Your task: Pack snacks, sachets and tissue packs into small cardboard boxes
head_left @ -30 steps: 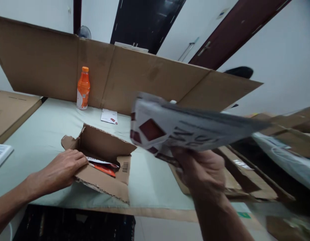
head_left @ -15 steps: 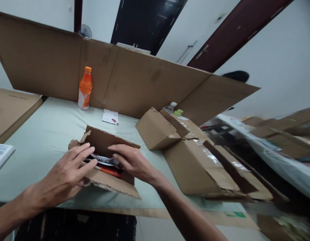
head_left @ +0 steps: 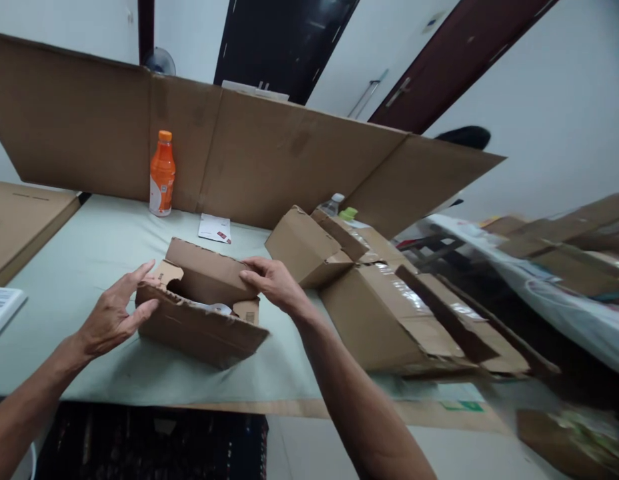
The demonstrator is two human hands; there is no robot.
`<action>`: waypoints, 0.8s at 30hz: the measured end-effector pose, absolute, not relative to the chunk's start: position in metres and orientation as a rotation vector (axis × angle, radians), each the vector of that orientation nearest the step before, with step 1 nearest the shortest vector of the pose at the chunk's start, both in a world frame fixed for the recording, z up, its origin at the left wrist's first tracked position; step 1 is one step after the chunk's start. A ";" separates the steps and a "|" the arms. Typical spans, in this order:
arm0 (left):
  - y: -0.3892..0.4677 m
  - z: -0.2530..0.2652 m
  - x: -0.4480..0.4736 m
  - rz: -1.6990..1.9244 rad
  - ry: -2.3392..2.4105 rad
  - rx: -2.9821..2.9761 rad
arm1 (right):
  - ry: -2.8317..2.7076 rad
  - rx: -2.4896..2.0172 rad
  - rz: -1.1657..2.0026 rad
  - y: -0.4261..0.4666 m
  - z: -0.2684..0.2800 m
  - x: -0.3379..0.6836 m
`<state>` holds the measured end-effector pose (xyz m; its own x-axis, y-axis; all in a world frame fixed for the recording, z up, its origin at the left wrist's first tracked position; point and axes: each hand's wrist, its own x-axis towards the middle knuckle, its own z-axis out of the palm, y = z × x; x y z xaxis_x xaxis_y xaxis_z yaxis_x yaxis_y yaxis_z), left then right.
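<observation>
A small cardboard box (head_left: 199,333) stands on the pale green tablecloth with its top flaps up. My right hand (head_left: 274,283) pinches the right end of the far flap (head_left: 204,267) between thumb and fingers. At the box's left end is my left hand (head_left: 117,310), its thumb and fingers spread around the corner there, holding nothing. Between the flaps a bit of white wrapping (head_left: 217,309) shows; the rest of the contents is hidden. The two short end flaps lean inward.
Behind stands a tall cardboard screen (head_left: 269,153). In front of it are an orange drink bottle (head_left: 162,177) and a white packet (head_left: 214,228). Larger cardboard boxes (head_left: 369,320) crowd the right side. To the left lie a flat carton (head_left: 24,220) and a white-and-blue box (head_left: 4,308).
Both hands have come out of the box opening. The near flap has risen from lying outward to upright, hiding the red and white contents. My right hand now grasps the far flap.
</observation>
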<state>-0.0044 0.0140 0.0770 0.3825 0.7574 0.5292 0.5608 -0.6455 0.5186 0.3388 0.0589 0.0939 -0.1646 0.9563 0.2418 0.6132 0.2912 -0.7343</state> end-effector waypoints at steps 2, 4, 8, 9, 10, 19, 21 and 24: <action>0.017 0.081 -0.002 1.102 1.224 2.408 | -1.848 -1.394 0.632 0.050 0.094 0.340; 0.017 0.084 0.001 1.061 1.249 2.438 | -1.836 -1.351 0.614 0.029 0.091 0.341; 0.016 0.082 0.004 1.069 1.279 2.457 | -2.066 -1.172 0.411 -0.023 0.072 0.340; 0.016 0.081 0.005 1.073 1.284 2.459 | -2.148 -1.137 0.322 -0.033 0.066 0.339; 0.018 0.079 0.005 1.057 1.268 2.463 | -2.213 -1.115 0.237 -0.040 0.061 0.337; 0.030 0.075 0.000 0.927 1.114 2.531 | -2.294 -1.031 0.055 -0.041 0.033 0.338; 0.022 0.075 0.002 0.948 1.149 2.565 | -2.299 -1.059 0.107 -0.034 0.033 0.344; 0.003 0.074 0.002 0.949 1.186 2.631 | -2.273 -1.068 0.293 -0.017 0.038 0.354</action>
